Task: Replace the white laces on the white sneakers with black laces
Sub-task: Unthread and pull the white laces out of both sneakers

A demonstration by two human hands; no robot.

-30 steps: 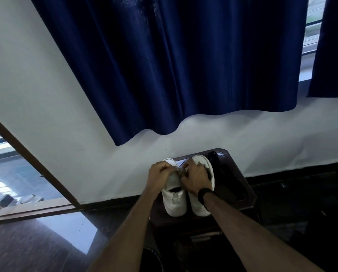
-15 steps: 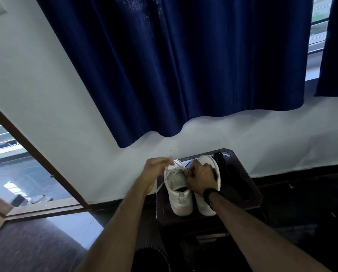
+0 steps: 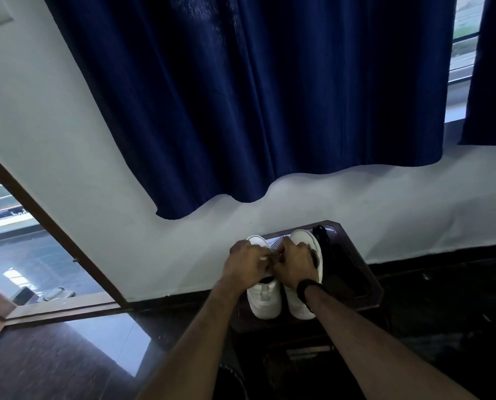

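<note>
Two white sneakers (image 3: 265,300) stand side by side, heels toward the viewer, on a dark low table (image 3: 365,284) against the wall. Left hand (image 3: 245,262) and right hand (image 3: 294,265) meet over the left shoe's tongue, fingers curled, pinching what appears to be its white lace (image 3: 262,258). Step, judged: unthreading the white lace. Next move calls for drawing it free eyelet by eyelet. A dark bundle (image 3: 321,236), possibly the black laces, lies beside the right shoe.
</note>
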